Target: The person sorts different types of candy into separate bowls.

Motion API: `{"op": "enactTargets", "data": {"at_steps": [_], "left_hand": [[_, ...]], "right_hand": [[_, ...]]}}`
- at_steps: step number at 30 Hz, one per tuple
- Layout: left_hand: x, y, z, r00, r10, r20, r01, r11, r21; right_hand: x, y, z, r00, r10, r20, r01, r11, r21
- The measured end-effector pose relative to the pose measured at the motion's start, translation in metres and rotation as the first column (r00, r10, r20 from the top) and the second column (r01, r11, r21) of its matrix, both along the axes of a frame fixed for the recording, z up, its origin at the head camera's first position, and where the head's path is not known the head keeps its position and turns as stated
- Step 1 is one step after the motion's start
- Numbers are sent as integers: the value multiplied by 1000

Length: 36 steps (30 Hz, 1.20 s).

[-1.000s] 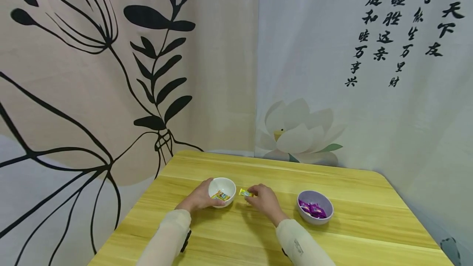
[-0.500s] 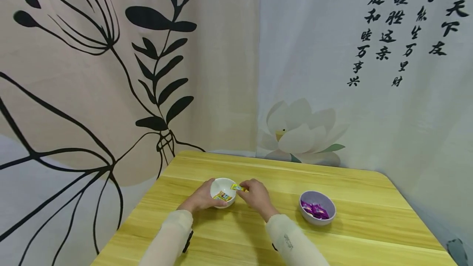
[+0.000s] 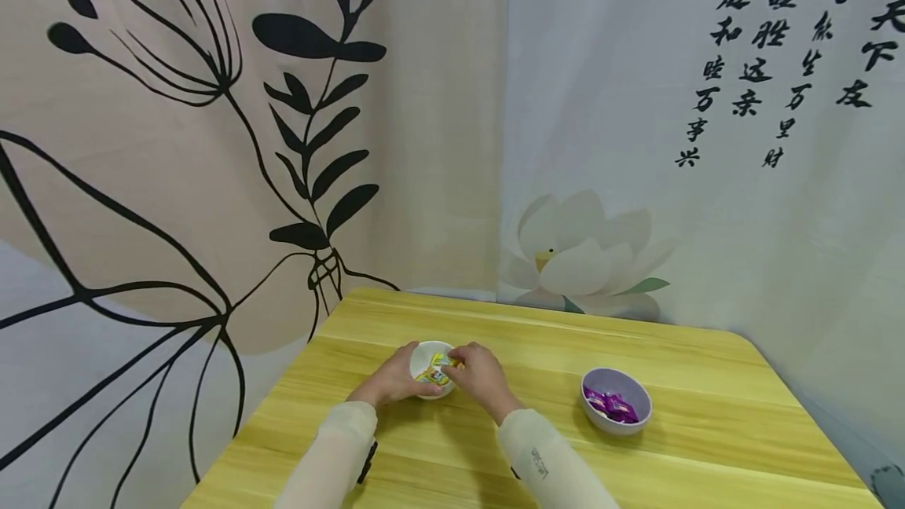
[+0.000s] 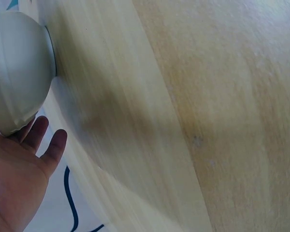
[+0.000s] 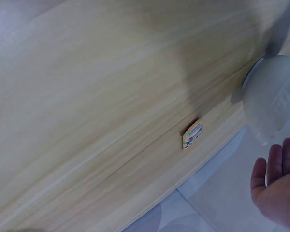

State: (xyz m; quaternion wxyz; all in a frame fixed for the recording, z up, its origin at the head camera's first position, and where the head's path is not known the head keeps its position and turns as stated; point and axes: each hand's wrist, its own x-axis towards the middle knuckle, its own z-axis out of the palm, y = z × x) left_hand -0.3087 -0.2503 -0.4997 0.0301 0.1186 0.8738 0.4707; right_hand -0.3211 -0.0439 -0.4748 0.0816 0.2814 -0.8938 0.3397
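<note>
A white bowl (image 3: pixel 421 360) stands on the table, holding yellow-wrapped candies (image 3: pixel 430 376). My left hand (image 3: pixel 392 378) grips its left side, thumb along the near rim; the left wrist view shows the bowl's outer wall (image 4: pixel 19 67) against the palm and fingers. At the bowl's right rim my right hand (image 3: pixel 484 380) pinches a yellow-wrapped candy (image 3: pixel 443 360) over the opening. The right wrist view has the right hand (image 5: pixel 282 188) beside the bowl (image 5: pixel 270 94), its fingertips cut off by the edge. One wrapped candy (image 5: pixel 192 134) lies loose on the table there, hidden in the head view.
A lilac bowl (image 3: pixel 640 407) with several purple-wrapped candies (image 3: pixel 612 406) stands to the right on the wooden table (image 3: pixel 693 446). Behind the table hangs a printed curtain (image 3: pixel 438 140). The table's far edge lies just beyond the white bowl.
My right hand has moved left, carrying the yellow candy from beside the white bowl to over its opening. My left hand stays on the bowl; the head view has shifted slightly.
</note>
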Motion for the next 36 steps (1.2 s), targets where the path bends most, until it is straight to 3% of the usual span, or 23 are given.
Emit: {"op": "enactTargets", "data": {"at_steps": [4,10,17,24,36], "left_hand": [[0,0,-1,1000,14,3,-14,1000,-17],[2,2,0,994,102,37,-99,992,-80],[1,2,0,996,83,24,-82,995,-58],[1,2,-2,993,112,22,-110,990,-89],[1,2,-2,991,131,33,-126,985,-122]], "right_hand": [[-1,-1,-1,1000,6,-29,-5,1000,23],[-5,11,-3,998,-58,-38,59,998,22],[-10,31,-6,993,-119,0,119,993,27],[-14,49,-17,983,-178,40,175,983,60],[-10,50,-43,948,-309,79,292,940,177]]}}
